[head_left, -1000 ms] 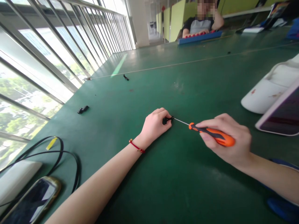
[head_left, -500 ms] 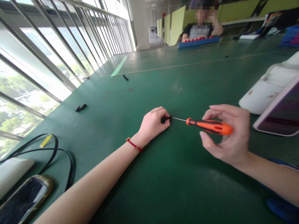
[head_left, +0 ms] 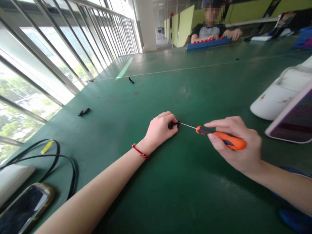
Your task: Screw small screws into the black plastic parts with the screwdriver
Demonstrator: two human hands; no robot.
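Note:
My left hand (head_left: 162, 128) rests on the green table (head_left: 156, 195), its fingers closed around a small black part (head_left: 172, 124). Most of that part is hidden by the fingers, so I cannot make out its kind. An orange and black screwdriver (head_left: 231, 140) lies in my right hand (head_left: 240, 146), with thumb and fingers closed on the handle. The thin metal shaft points left, and its tip meets the black part at my left fingertips.
Two small black pieces (head_left: 84, 112) (head_left: 131, 80) lie at the left. A phone (head_left: 26, 204) and a black cable (head_left: 73, 175) are near left. At right stand a white container (head_left: 270, 97) and a tilted screen device (head_left: 290, 126). A person (head_left: 209, 31) sits across, behind a blue tray (head_left: 208, 44).
My right fingers, spread loosely around the screwdriver before, have closed on its handle. The handle has dropped slightly. My left hand stays put. The person across has lowered an arm to the table.

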